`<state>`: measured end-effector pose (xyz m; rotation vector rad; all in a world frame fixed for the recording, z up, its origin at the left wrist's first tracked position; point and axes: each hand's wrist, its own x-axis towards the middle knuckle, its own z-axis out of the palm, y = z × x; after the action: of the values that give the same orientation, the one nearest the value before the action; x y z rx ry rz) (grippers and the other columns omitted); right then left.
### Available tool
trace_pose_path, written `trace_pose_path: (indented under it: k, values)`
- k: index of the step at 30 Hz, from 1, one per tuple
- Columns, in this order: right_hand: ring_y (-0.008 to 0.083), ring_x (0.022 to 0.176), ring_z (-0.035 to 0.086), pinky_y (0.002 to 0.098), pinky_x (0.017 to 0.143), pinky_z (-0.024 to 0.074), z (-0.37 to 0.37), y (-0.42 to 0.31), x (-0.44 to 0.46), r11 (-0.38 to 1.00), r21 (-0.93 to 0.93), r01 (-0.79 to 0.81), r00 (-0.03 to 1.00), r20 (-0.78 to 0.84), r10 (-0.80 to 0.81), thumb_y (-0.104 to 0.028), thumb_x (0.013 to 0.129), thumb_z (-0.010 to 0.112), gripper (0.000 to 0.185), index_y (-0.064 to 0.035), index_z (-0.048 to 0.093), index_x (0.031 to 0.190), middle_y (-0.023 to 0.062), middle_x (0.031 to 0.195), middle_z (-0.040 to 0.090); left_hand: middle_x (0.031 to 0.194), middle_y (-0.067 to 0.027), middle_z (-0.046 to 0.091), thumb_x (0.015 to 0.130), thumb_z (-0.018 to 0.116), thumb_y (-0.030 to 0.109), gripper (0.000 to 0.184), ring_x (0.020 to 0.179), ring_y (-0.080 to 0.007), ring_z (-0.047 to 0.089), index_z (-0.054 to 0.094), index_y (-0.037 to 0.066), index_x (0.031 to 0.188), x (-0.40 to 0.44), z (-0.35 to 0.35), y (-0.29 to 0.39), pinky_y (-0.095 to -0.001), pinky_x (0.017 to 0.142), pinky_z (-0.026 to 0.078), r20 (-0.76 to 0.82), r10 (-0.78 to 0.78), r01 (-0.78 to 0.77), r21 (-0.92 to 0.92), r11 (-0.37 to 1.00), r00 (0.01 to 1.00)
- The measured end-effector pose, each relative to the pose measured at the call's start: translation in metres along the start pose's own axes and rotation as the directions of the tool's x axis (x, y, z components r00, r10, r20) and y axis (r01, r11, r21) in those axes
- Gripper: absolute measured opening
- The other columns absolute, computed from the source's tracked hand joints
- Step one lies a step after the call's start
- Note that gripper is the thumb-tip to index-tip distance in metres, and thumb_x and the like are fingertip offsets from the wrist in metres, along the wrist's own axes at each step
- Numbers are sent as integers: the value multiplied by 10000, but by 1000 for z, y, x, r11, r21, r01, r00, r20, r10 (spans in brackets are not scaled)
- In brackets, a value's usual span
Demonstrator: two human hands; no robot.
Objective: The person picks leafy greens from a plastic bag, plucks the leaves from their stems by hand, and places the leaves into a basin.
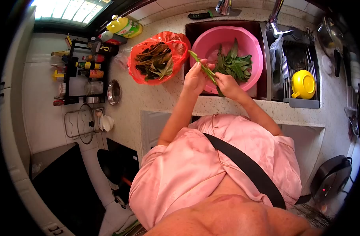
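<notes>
1. Your left hand (195, 79) and right hand (227, 85) both grip the green stems (193, 55).
2. The stems hang above the pink basin's (251, 45) near-left rim, near the surface's (132, 103) front edge.

Both arms fwd of torso, elbows bent, forearms converging. L forearm (177, 114) runs steeper, R forearm (260, 113) slants in more. L hand (195, 79) slightly fwd of R hand (228, 86), hands close tog. L thumb (197, 65) extended fwd, L fingers curled in twd R side, pinch grip. R hand also pinching, fingers bent, pointing twd L; some R fingers hidden, can't confirm exact pose.
</notes>
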<state>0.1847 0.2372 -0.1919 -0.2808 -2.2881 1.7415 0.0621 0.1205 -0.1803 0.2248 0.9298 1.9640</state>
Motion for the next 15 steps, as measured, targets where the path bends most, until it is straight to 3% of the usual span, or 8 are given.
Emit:
trace_pose_path:
  k: [3,5,6,9,10,11,13,15]
  values:
    - [330,671,568,388,614,429,-13,-3,-3,996,60,-64,995,83,59,-199,895,466,211,-5,544,924,203,735,567,1024,-150,593,971,392,272,303,1072,-301,531,543,37,1088,-2,-8,0,-445,911,433,-43,-32,31,-30,999,999]
    - [290,638,562,368,603,428,-19,-7,-7,988,129,-88,989,127,71,-197,894,464,215,-7,553,942,186,715,565,1031,-141,596,973,388,276,304,1064,-297,536,542,38,1083,-7,-8,3,-447,909,432,32,-52,54,-67,996,998]
    - [249,620,558,360,592,428,-18,-1,-6,997,77,-11,995,100,4,-184,885,460,211,-5,566,922,162,694,557,1031,-141,596,973,388,276,304,1064,-297,536,542,38,1083,-9,-8,2,-447,909,432,30,-60,61,-69,996,998]
    - [197,597,538,350,578,425,-17,10,-3,998,-19,-59,997,56,60,-178,874,467,205,1,563,856,140,666,539,1041,-133,595,976,385,292,312,1057,-282,541,544,44,1077,-10,-4,-1,-430,909,429,56,-80,80,8,997,995]
    - [138,553,483,306,529,398,-14,18,0,996,90,-29,997,-64,35,-169,869,466,213,-3,554,767,76,610,513,1046,-126,595,976,386,298,311,1057,-269,542,544,49,1076,-11,1,-5,-417,905,428,26,-45,44,65,997,999]
    - [138,553,483,306,529,398,-11,22,2,995,90,-29,997,-64,35,-169,869,466,213,-3,554,767,76,610,513,1051,-119,594,976,386,303,311,1058,-256,542,544,54,1076,-13,7,-10,-403,901,427,-2,-8,8,123,992,1000]
    - [84,517,403,252,488,346,-3,21,6,746,636,-200,917,-148,371,-172,875,462,228,-31,538,712,0,579,465,1047,-104,595,978,387,296,296,1038,-225,547,545,64,1073,-14,20,-20,-383,891,422,-5,11,-10,88,996,1000]
    - [60,493,358,226,453,305,2,21,10,688,698,-197,897,-155,414,-169,878,452,223,-55,538,706,-41,584,430,1037,-84,597,980,387,296,290,1008,-204,551,545,69,1071,-14,27,-25,-378,880,416,-49,58,-52,112,992,997]
